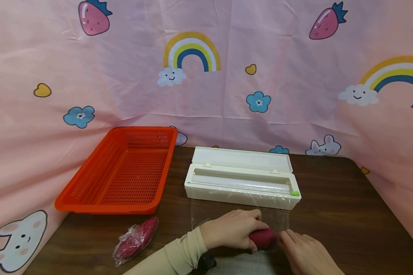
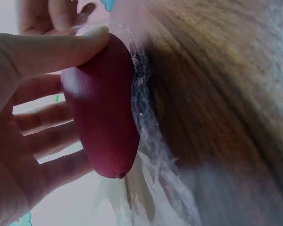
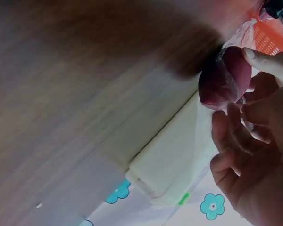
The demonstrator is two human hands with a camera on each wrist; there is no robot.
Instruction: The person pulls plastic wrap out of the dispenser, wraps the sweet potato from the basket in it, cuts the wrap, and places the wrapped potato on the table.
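Observation:
My left hand (image 1: 232, 229) grips a smooth, dark red sweet potato (image 2: 104, 108), thumb on one side and fingers on the other. Clear cling film (image 2: 153, 141) lies bunched along its side and spreads below it. In the head view, the film runs back to a white dispenser box (image 1: 241, 194). At the other end of the sweet potato, my right hand (image 1: 304, 250) has its fingers curled and pinches the film's edge. The right wrist view shows film over that end of the sweet potato (image 3: 221, 82), close to the right fingertips (image 3: 220, 117).
The dispenser's lid (image 1: 242, 158) stands open, with a film roll (image 1: 241, 183) inside. A red plastic basket (image 1: 165, 164) stands at the left. In front of it lies another sweet potato (image 1: 137, 238) wrapped in film. A patterned pink cloth (image 1: 206, 99) hangs behind the dark wooden table (image 1: 344, 206).

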